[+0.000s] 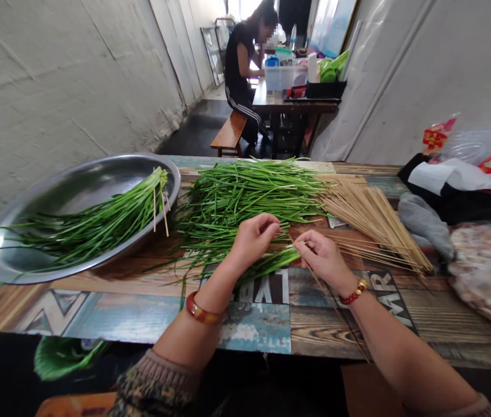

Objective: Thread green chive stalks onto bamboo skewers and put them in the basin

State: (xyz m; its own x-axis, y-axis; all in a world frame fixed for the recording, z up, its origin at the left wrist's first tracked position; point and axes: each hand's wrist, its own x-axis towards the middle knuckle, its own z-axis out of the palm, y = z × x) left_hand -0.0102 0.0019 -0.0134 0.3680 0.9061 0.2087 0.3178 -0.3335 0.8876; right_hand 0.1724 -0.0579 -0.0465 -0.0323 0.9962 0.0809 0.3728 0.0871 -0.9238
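Note:
My right hand (323, 258) is closed on thin bamboo skewers (345, 324), whose long ends slant down toward the table's front edge. Its fingertips also meet the pale ends of a small bunch of green chives (274, 263). Just left of it, my left hand (254, 240) hovers over the chives with fingers curled in; whatever they pinch, if anything, is hidden. A large pile of loose chives (254, 191) lies beyond both hands. Fanned out to its right are many bamboo skewers (371, 220).
At left, a wide metal basin (76, 165) holds chives bundled on skewers (161, 202). Plastic bags (484, 266) and a grey cloth-like bundle (423, 223) crowd the right side. Beyond the patterned table (254, 330), a person (245, 69) sits on a bench at another table.

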